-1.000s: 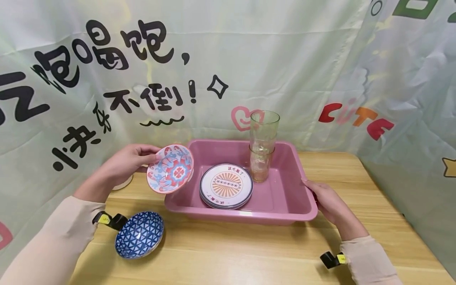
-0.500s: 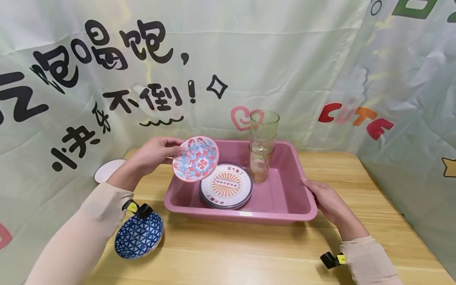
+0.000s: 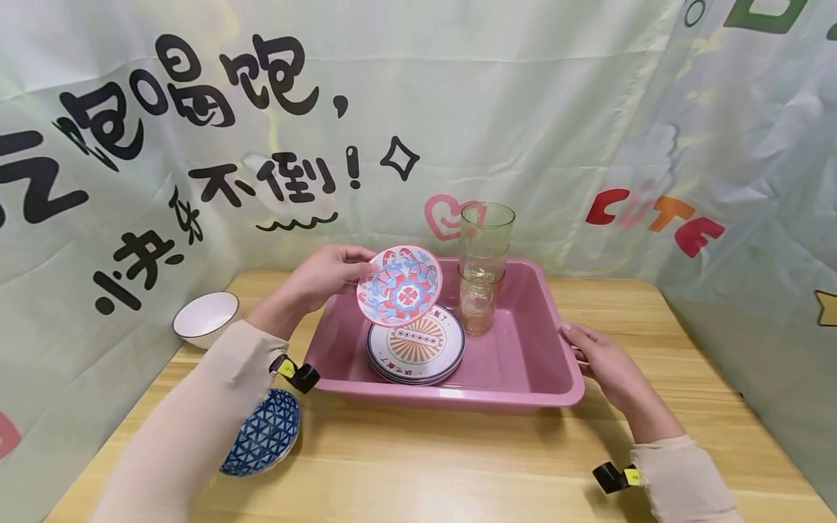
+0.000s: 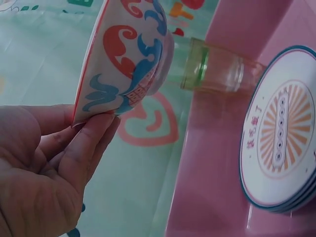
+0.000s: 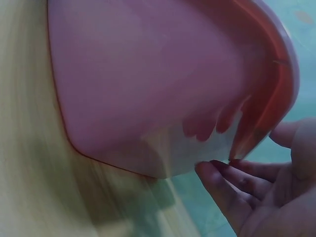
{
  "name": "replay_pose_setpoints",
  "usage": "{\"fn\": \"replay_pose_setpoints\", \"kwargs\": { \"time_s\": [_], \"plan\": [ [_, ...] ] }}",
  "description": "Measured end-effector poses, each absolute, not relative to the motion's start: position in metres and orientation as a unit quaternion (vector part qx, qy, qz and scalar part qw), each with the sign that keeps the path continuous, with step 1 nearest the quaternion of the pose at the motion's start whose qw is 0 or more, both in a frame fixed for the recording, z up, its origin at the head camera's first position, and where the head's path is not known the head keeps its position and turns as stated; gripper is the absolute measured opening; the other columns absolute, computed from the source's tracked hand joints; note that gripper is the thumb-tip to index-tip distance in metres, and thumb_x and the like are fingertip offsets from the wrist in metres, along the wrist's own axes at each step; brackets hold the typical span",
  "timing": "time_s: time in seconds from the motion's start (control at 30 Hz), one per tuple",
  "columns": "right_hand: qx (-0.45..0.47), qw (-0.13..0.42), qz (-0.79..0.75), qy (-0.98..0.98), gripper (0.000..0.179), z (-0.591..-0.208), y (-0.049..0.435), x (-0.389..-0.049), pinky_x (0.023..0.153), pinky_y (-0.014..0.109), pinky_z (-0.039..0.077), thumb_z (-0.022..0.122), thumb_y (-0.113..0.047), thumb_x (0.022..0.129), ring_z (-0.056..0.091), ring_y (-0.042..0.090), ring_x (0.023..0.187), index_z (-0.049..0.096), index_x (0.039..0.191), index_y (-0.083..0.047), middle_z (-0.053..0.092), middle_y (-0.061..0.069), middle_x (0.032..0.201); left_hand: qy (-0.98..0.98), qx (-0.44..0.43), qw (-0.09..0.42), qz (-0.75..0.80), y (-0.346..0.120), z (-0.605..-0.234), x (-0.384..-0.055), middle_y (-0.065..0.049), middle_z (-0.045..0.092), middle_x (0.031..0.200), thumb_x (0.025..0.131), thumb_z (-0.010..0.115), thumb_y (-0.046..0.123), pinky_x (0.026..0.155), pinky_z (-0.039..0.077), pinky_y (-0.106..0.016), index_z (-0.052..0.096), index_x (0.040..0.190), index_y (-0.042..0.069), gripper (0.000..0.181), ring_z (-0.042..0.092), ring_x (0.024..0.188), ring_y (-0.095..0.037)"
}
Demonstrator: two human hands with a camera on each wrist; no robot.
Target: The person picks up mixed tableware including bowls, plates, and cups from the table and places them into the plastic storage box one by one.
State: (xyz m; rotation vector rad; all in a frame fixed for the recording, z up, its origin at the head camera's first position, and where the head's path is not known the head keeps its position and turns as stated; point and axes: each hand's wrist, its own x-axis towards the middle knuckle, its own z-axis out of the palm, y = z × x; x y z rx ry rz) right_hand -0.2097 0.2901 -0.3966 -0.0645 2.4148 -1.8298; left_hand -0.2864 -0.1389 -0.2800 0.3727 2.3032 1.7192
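Observation:
My left hand [image 3: 325,276] pinches the rim of a red, blue and white patterned bowl [image 3: 400,285]. It is tilted, its inside facing the head camera, above the back left of a pink plastic basin [image 3: 451,396]. In the left wrist view, thumb and fingers grip the edge of the bowl [image 4: 123,59], whose outside and foot show. Below it in the basin lies a stack of white plates [image 3: 418,356], partly covered by the bowl in the head view. At the basin's right end, my right hand [image 3: 604,367] holds the rim, thumb above and fingertips beneath [image 5: 217,173].
Stacked clear glasses [image 3: 484,269] stand inside the basin at the back. A blue-and-white bowl [image 3: 268,436] sits on the wooden table [image 3: 405,465] at front left, partly behind the left sleeve. Farther back left is a white bowl [image 3: 205,316]. A printed curtain [image 3: 556,131] hangs behind.
The left hand has carried the patterned bowl rightward, from the basin's left edge to over the plates. The white bowl at left has come into fuller view. The right hand stays at the rim.

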Motion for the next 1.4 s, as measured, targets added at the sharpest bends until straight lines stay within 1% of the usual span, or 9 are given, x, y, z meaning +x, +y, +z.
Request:
{"fn": "replay_pose_setpoints", "kwargs": {
  "time_s": [0.13,0.3,0.4,0.47,0.6,0.77,0.9,1.1,1.4],
  "plan": [
    [-0.031,0.028,-0.603,0.797,0.071,-0.390,0.292,-0.209,0.084,0.020,0.052,0.043,-0.045,0.103,0.058,-0.005,0.099,0.031,0.145,0.011,0.043,0.028,0.141,0.782,0.132,0.124,0.596,-0.129,-0.279,-0.289,-0.014,0.068,0.098,0.096,0.062,0.007,0.076,0.058,-0.034,0.063,0.123,-0.004,0.030,0.066,0.078,-0.017],
    [-0.030,-0.031,-0.605,0.795,0.069,-0.381,0.292,-0.203,0.081,0.022,0.055,0.048,-0.041,0.102,0.062,-0.002,0.098,0.031,0.145,0.010,0.060,0.000,0.122,0.793,0.141,0.125,0.579,-0.118,-0.278,-0.292,-0.015,0.069,0.101,0.095,0.064,0.010,0.079,0.058,-0.038,0.066,0.122,0.001,0.029,0.068,0.081,-0.020],
    [-0.037,-0.069,-0.594,0.800,0.067,-0.373,0.292,-0.201,0.080,0.021,0.055,0.048,-0.038,0.102,0.062,-0.001,0.097,0.032,0.144,0.011,0.057,-0.014,0.113,0.800,0.144,0.127,0.569,-0.111,-0.278,-0.294,-0.015,0.069,0.101,0.095,0.065,0.011,0.081,0.057,-0.041,0.067,0.121,0.003,0.028,0.068,0.082,-0.021],
    [-0.048,-0.091,-0.579,0.809,0.064,-0.365,0.290,-0.200,0.080,0.019,0.054,0.048,-0.036,0.103,0.061,-0.002,0.096,0.034,0.143,0.013,0.056,-0.010,0.114,0.806,0.144,0.125,0.561,-0.107,-0.278,-0.296,-0.014,0.070,0.099,0.094,0.065,0.011,0.081,0.057,-0.040,0.067,0.121,0.004,0.028,0.068,0.080,-0.021],
    [-0.065,-0.111,-0.542,0.831,0.060,-0.344,0.283,-0.199,0.080,0.018,0.054,0.048,-0.034,0.103,0.060,-0.005,0.096,0.039,0.142,0.011,0.055,0.013,0.126,0.807,0.143,0.122,0.559,-0.099,-0.280,-0.300,-0.013,0.070,0.095,0.094,0.066,0.011,0.076,0.058,-0.035,0.068,0.120,0.005,0.027,0.066,0.076,-0.019],
    [-0.082,-0.075,-0.469,0.876,0.064,-0.317,0.268,-0.204,0.080,0.020,0.054,0.053,-0.045,0.099,0.064,0.014,0.103,0.044,0.143,0.001,0.054,0.022,0.134,0.805,0.142,0.123,0.562,-0.089,-0.285,-0.306,-0.013,0.070,0.092,0.093,0.066,0.010,0.072,0.057,-0.033,0.068,0.119,0.003,0.027,0.063,0.073,-0.017],
    [-0.108,-0.031,-0.431,0.895,0.067,-0.302,0.251,-0.211,0.086,0.037,0.056,0.053,-0.052,0.097,0.065,0.033,0.107,0.046,0.143,-0.003,0.059,0.022,0.128,0.804,0.140,0.132,0.563,-0.079,-0.288,-0.309,-0.013,0.069,0.092,0.094,0.066,0.010,0.074,0.057,-0.032,0.068,0.118,0.003,0.026,0.063,0.075,-0.017],
    [-0.132,0.057,-0.461,0.876,0.066,-0.286,0.233,-0.225,0.092,0.045,0.052,0.052,-0.047,0.099,0.065,0.031,0.108,0.041,0.146,-0.002,0.062,0.022,0.125,0.804,0.141,0.149,0.558,-0.064,-0.288,-0.311,-0.012,0.069,0.094,0.094,0.066,0.011,0.082,0.056,-0.037,0.068,0.119,0.003,0.026,0.063,0.077,-0.016],
    [-0.121,0.152,-0.497,0.846,0.055,-0.277,0.221,-0.241,0.087,0.039,0.056,0.051,-0.030,0.103,0.067,0.027,0.100,0.044,0.137,0.012,0.065,0.023,0.113,0.787,0.152,0.178,0.571,-0.037,-0.294,-0.316,-0.012,0.066,0.090,0.092,0.066,0.004,0.066,0.057,-0.026,0.067,0.116,-0.003,0.024,0.062,0.073,-0.015]
  ]
}}
